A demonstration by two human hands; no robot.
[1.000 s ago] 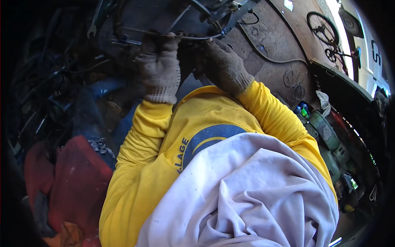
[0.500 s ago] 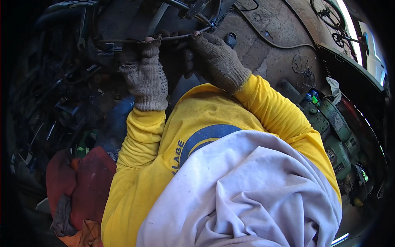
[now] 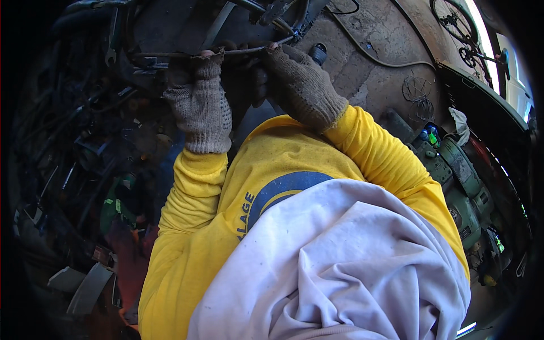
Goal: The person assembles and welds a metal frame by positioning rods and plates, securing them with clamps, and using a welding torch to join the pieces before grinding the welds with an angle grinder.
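Both hands wear grey-brown knit gloves with bare fingertips and grip a thin, dark brown rod-like piece (image 3: 243, 51) that runs sideways in front of me. My left hand (image 3: 201, 105) is closed round it near its left part, thumb tip on top. Farther right, my right hand (image 3: 306, 88) closes on the same piece, a fingertip showing above it. Most fingers are hidden in shadow beneath. Just beyond the piece's right end is a dark metal frame (image 3: 277, 17) with tubes. Left of my left hand, a wrench-like metal tool (image 3: 111, 55) points downward.
A dark slipper (image 3: 318, 53) lies beyond my right hand. A hose (image 3: 368, 56) and a wire whisk-like bundle (image 3: 419, 93) are on the floor. Green machinery (image 3: 462, 170) stands right, a bicycle (image 3: 456, 22) far right. Dark clutter and pale curved pieces (image 3: 90, 289) fill the left.
At the lower left, the large dark red cloth has shifted and shows less, exposing the pale curved pieces. A blue shape near my left forearm is gone. My hands have barely moved.
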